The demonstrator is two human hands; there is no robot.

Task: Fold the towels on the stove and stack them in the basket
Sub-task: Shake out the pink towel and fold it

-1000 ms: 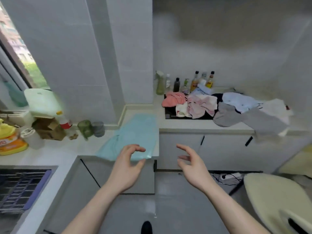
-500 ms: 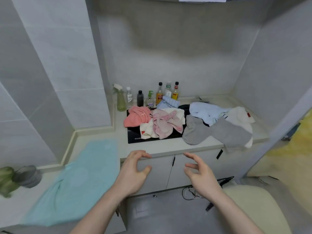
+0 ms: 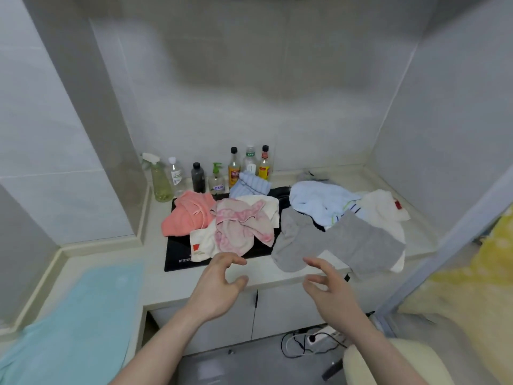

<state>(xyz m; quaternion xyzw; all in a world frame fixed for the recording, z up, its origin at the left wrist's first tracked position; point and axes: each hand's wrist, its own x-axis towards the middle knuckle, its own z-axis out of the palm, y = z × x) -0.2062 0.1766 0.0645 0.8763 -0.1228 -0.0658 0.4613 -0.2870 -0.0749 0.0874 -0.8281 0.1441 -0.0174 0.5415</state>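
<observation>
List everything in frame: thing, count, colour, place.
stove: 1, black, set in the counter
towels: a loose pile, coral, pink, cream, grey, light blue, striped blue, over the stove and the counter to its right
spread towel: 1, turquoise, flat on the left counter
bottles: 7, mixed, along the back wall
spray bottle: 1 of the 7, pale green, leftmost
power strip: 1, white, on the floor
left hand: empty, near the stove's front edge
right hand: empty, in front of the grey towel
</observation>
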